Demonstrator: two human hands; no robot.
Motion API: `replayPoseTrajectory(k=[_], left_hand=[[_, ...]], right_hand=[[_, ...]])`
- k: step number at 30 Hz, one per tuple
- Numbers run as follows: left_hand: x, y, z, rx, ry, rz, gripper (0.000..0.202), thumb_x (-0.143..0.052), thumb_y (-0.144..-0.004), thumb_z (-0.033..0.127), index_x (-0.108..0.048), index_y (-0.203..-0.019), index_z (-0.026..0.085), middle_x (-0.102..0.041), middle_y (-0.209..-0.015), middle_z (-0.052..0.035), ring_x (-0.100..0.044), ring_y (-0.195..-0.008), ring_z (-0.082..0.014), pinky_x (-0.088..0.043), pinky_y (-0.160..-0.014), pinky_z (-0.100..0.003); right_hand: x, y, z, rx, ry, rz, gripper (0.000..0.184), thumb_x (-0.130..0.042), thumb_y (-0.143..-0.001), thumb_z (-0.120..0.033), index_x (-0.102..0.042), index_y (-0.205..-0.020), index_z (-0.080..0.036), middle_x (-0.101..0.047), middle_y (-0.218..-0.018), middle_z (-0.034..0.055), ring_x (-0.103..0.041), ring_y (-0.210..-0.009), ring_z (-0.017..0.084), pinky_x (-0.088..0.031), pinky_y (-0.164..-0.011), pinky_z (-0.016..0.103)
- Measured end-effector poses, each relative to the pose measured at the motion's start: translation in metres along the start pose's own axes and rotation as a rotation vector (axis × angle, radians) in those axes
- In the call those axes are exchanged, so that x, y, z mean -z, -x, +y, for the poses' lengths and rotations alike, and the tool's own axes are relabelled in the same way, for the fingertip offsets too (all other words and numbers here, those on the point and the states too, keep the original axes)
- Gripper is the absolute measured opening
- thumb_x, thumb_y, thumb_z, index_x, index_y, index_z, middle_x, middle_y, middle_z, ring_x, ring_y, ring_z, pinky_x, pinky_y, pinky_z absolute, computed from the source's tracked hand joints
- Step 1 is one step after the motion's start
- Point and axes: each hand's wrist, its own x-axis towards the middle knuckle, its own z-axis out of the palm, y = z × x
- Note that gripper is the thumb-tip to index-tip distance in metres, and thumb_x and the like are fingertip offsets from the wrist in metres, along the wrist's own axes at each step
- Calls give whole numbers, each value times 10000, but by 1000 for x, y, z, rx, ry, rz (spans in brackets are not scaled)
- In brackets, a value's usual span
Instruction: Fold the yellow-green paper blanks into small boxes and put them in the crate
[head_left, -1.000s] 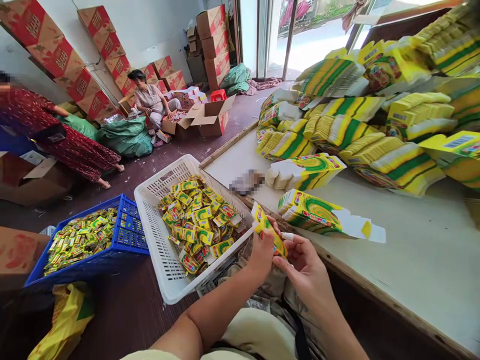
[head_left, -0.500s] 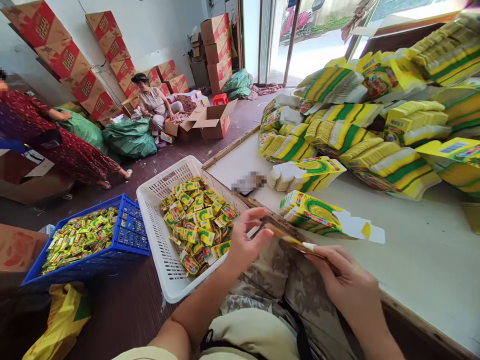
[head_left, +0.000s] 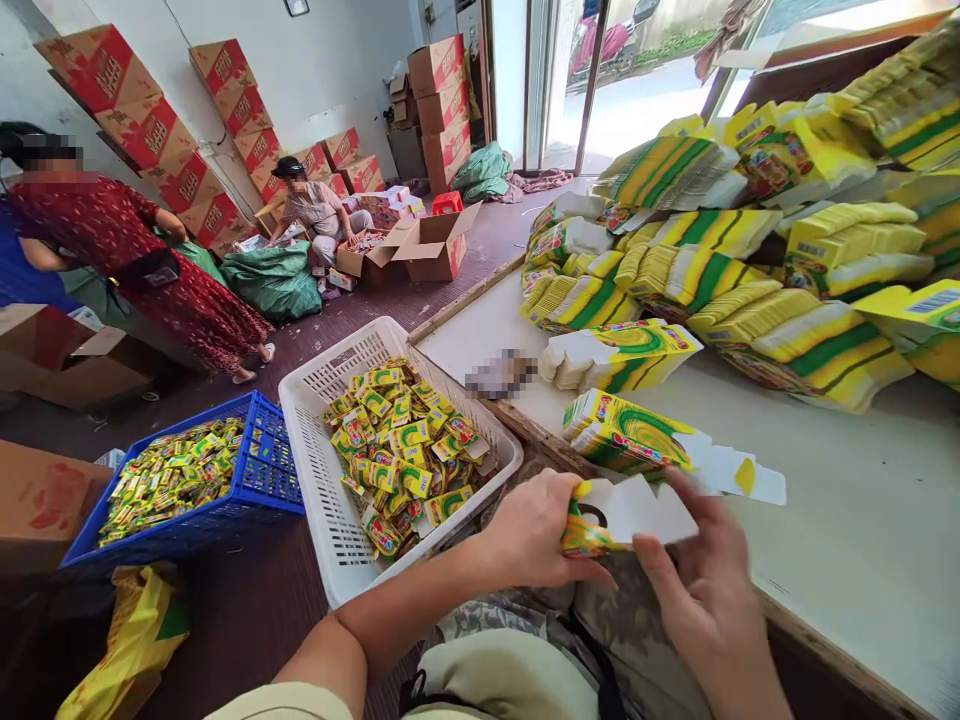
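Note:
My left hand [head_left: 529, 535] grips the coloured end of a flat yellow-and-green carton blank [head_left: 626, 515] over my lap. My right hand [head_left: 697, 590] pinches its white flaps from the other side. Just beyond them, a small stack of the same flat cartons [head_left: 630, 435] lies on the white table [head_left: 862, 520] near its edge. A white basket [head_left: 330, 500] full of small yellow-green packets stands to the left of my hands.
A blue crate [head_left: 259, 485] of the same packets sits further left. Big piles of flat cartons [head_left: 750, 260] cover the back of the table. One person stands at the left; another sits on the floor among red cardboard boxes [head_left: 150, 130] and green sacks [head_left: 274, 280].
The carton was edge-on between my hands half a second ago; now it is turned flat, white flaps up. My left hand has closed on it and both hands have shifted right.

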Motion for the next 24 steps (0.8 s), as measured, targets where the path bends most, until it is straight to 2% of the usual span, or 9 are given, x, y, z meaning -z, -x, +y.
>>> replayPoseTrajectory(k=[3,5,7,10,12,16,19,21,24], left_hand=[[-5,2,5,-81,61,-84,874,-817,-666,529,-393,-1351,190,-593,-1218,-162,-627,-1063,-330,-529,-885,-448],[-8,3,6,-164,103,-111,888,-788,-714,487,-312,-1410,209,-548,-1332,-170,-585,-1182,-331,-510,-950,-444],[-10,5,5,-217,102,-132,909,-771,-733,457,-254,-1443,223,-497,-1415,-173,-540,-1259,-338,-507,-963,-437],[-14,10,2,-186,59,-149,860,-777,-706,438,-304,-1394,226,-535,-1346,-163,-585,-1190,-334,-539,-863,-409],[-16,12,0,-145,48,-143,790,-792,-670,405,-371,-1315,228,-568,-1257,-137,-626,-1111,-318,-541,-822,-390],[-21,12,-4,-67,83,-172,798,-779,-634,351,-349,-1296,234,-585,-1112,-70,-667,-921,-265,-535,-755,-360],[-25,9,-9,-55,123,-161,896,-789,-569,336,-302,-1308,198,-539,-1111,-85,-645,-862,-251,-536,-698,-356],[-24,8,-10,-74,137,-97,912,-796,-537,301,-309,-1299,190,-499,-1169,-112,-621,-954,-272,-544,-755,-377],[-16,8,-8,-80,73,-7,797,-807,-565,309,-408,-1246,196,-515,-1158,-116,-569,-1059,-304,-522,-873,-430]], right_hand=[[-8,3,7,-188,-230,-205,564,-514,-944,-532,-498,-1429,-244,-552,-1460,100,-494,-1369,325,-394,-1150,507],[-11,5,11,-294,-364,-280,573,-545,-924,-545,-517,-1417,-254,-589,-1427,105,-527,-1345,322,-468,-1097,490],[-10,7,14,-408,-428,-320,595,-591,-879,-585,-562,-1380,-265,-622,-1388,111,-533,-1340,336,-532,-1029,491],[-7,11,16,-477,-380,-315,595,-629,-837,-622,-636,-1302,-251,-633,-1374,124,-534,-1337,355,-571,-978,488],[-4,15,16,-402,-350,-290,599,-578,-888,-600,-599,-1355,-225,-602,-1412,142,-553,-1321,350,-568,-986,482],[-4,22,16,-3,-170,-321,598,-558,-942,-470,-464,-1484,-238,-498,-1516,120,-477,-1392,331,-498,-1080,476],[-3,24,20,226,49,-360,488,-573,-930,-301,-552,-1417,-321,-477,-1537,49,-519,-1363,294,-516,-1073,422],[-1,23,23,276,112,-349,422,-537,-928,-243,-639,-1326,-339,-548,-1480,31,-595,-1292,269,-556,-1029,388],[6,18,26,246,109,-244,380,-504,-939,-239,-683,-1264,-323,-619,-1401,40,-646,-1223,262,-578,-995,394]])
